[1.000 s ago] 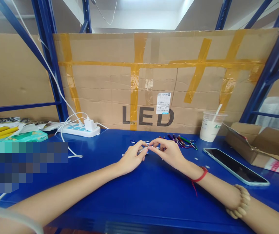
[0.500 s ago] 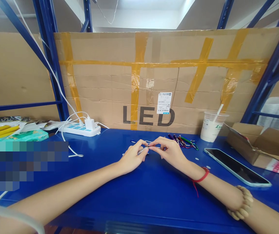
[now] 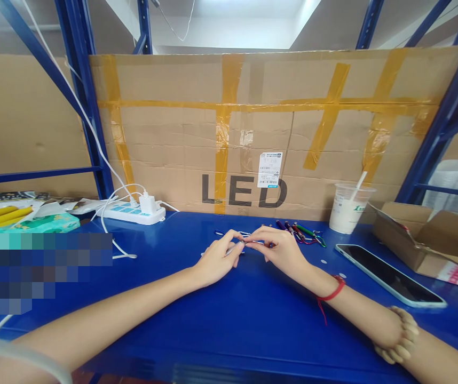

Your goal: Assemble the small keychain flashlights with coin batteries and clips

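Above the middle of the blue tabletop (image 3: 229, 314), my left hand (image 3: 215, 261) pinches a slim silvery rod-like piece (image 3: 231, 249) between thumb and fingers. My right hand (image 3: 279, 248) meets it from the other side, its thumb and forefinger closed at the piece's tip. Whatever sits in the right fingertips is too small and covered to name. Behind both hands, a blue loop (image 3: 219, 232) and other thin parts lie partly hidden on the table. Just past my right hand is a group of several slim coloured metallic sticks (image 3: 299, 233) with clips or cords.
On the right are a phone (image 3: 391, 274), a plastic cup with a straw (image 3: 347, 210) and an open cardboard box (image 3: 425, 240). A white power strip (image 3: 135, 212) with cables stands back left, near a green packet (image 3: 39, 222). Large cardboard (image 3: 165, 138) walls the back.
My fingertips have shifted very slightly around the small piece, and less of its silvery length shows. Both arms stay in nearly the same place.
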`<state>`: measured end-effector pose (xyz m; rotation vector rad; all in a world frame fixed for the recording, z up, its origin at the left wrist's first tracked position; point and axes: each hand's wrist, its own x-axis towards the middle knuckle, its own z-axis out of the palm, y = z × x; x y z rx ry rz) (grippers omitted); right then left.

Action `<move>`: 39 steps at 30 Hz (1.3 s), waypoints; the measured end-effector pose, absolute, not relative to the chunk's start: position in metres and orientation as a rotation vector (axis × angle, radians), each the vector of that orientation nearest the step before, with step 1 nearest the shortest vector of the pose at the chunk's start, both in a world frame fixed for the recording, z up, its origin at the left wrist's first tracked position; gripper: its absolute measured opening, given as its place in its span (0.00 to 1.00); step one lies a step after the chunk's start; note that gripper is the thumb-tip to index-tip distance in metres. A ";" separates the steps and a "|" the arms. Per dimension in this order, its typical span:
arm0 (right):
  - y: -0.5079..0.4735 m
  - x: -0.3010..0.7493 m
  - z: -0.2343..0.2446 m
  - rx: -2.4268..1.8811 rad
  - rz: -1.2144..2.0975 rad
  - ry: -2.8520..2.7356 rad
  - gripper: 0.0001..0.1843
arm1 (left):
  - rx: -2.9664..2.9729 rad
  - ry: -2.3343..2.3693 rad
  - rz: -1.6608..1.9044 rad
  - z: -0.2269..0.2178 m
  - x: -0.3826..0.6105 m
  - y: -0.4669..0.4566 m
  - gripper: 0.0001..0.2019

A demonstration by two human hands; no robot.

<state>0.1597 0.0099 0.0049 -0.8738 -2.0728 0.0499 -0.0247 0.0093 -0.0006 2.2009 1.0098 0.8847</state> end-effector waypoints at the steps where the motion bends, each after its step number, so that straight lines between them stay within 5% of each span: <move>1: 0.010 0.160 0.005 -0.872 0.048 -2.073 0.11 | 2.205 1.006 0.885 -0.001 -0.025 0.009 0.12; 39: 0.006 0.159 0.007 -0.876 0.055 -2.096 0.13 | 2.215 0.959 0.890 -0.001 -0.025 0.010 0.11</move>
